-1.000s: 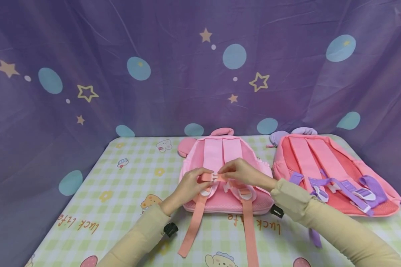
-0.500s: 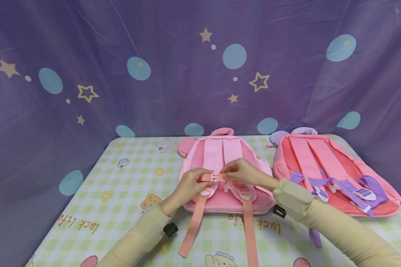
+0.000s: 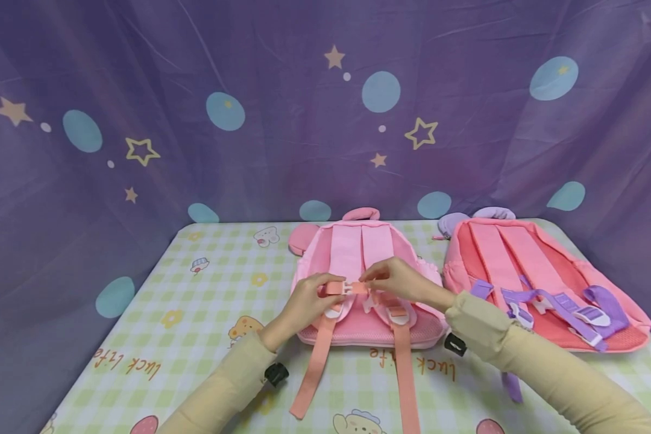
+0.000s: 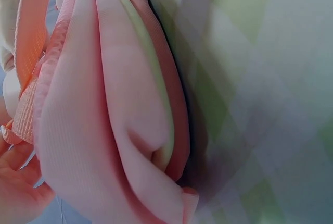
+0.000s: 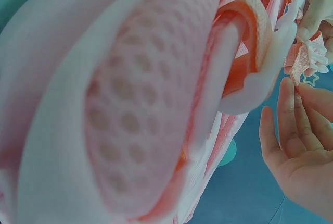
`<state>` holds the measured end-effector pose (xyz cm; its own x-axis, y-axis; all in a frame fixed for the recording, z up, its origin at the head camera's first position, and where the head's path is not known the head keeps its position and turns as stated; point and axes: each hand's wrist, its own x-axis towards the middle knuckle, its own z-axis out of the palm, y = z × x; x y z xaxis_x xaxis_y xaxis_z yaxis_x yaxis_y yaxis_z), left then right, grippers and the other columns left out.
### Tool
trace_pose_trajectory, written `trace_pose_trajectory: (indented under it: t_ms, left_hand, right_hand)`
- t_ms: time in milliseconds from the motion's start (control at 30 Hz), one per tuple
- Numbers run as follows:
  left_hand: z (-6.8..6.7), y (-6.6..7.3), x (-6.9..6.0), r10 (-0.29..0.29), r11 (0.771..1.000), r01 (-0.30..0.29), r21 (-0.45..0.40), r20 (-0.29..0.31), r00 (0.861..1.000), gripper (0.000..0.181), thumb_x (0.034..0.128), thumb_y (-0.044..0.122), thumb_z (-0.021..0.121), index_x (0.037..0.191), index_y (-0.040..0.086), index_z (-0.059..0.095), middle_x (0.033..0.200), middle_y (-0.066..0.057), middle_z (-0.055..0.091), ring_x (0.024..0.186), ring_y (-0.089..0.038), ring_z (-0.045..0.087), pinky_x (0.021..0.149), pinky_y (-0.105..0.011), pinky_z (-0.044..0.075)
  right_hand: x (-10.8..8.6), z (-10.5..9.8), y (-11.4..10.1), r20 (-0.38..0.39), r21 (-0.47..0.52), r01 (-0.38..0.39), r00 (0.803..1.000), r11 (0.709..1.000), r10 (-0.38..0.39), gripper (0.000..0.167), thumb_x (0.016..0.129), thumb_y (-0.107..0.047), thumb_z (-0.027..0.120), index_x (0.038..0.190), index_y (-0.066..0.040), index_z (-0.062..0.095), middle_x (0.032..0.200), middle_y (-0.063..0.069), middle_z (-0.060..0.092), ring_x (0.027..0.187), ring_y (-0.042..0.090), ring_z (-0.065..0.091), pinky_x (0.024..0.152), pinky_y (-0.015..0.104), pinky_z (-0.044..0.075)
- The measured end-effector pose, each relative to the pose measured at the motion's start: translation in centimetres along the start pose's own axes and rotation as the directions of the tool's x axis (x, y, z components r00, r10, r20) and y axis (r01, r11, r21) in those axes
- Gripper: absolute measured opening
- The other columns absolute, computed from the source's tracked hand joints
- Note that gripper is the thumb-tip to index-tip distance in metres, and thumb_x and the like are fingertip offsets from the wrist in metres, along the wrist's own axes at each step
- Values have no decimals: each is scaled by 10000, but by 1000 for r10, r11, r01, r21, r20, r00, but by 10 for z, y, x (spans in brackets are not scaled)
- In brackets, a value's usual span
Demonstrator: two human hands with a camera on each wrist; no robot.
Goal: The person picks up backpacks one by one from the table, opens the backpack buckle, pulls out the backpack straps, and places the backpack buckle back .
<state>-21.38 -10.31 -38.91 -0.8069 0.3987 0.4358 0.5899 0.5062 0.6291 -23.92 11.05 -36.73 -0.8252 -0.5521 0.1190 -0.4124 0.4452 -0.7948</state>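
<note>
A pink backpack (image 3: 366,334) lies on its front, shoulder straps upward. Above its lower half, an orange webbing strap (image 3: 360,288) is stretched between the hands, with a white side-release buckle (image 3: 347,288) in its middle, its two halves joined. To the left of the buckle, my left hand (image 3: 306,299) pinches the strap between thumb and fingers. My right hand (image 3: 398,280) pinches the strap on the right side. In the right wrist view, the buckle (image 5: 318,60) sits close to both hands' fingertips. The backpack's pale pink side (image 4: 104,104) fills much of the left wrist view.
To the right lies a coral backpack (image 3: 521,259) with purple straps (image 3: 561,304) and white buckles. Two loose orange strap ends (image 3: 314,371) trail toward the front edge. A checked cloth (image 3: 195,313) covers the table, and a purple curtain (image 3: 282,169) hangs behind.
My right hand has shifted slightly to the right along the strap, so more orange webbing shows between it and the buckle. The left hand stays almost in place.
</note>
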Motion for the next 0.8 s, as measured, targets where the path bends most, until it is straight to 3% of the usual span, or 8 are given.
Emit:
trace_pose_trajectory:
  t_ms: [200,400,600,800]
  left_hand:
    - [1,-1,0,-8,1000,8,5,1,1000,275,717,118,724,972,39,656,938,-58,652,826,-126,567,713,-259,463]
    - [2,-2,0,-12,1000,12,-11,6,1000,277,718,121,725,973,49,644,890,-38,642,789,-115,561,688,-237,462]
    - [1,-1,0,-30,999,31,-28,19,999,271,725,113,718,975,49,637,897,-38,637,827,-127,571,718,-251,467]
    - [2,0,0,-21,1000,21,-16,17,1000,269,720,118,723,966,46,641,917,-55,642,830,-137,582,713,-252,469]
  right_hand:
    - [0,1,-2,-4,23,0,1000,1000,0,149,803,-6,593,926,35,667,845,110,664,698,112,575,591,214,462]
    - [1,3,-4,1,65,-2,1000,998,2,153,814,27,570,936,81,645,806,173,654,703,287,605,556,237,449]
    - [2,4,-3,-9,75,13,1000,997,-13,150,817,-8,587,938,44,660,818,126,665,696,243,609,554,178,429]
    - [2,6,-3,-10,119,31,1000,992,-30,138,810,-17,598,920,28,668,793,105,663,676,299,617,548,195,439]
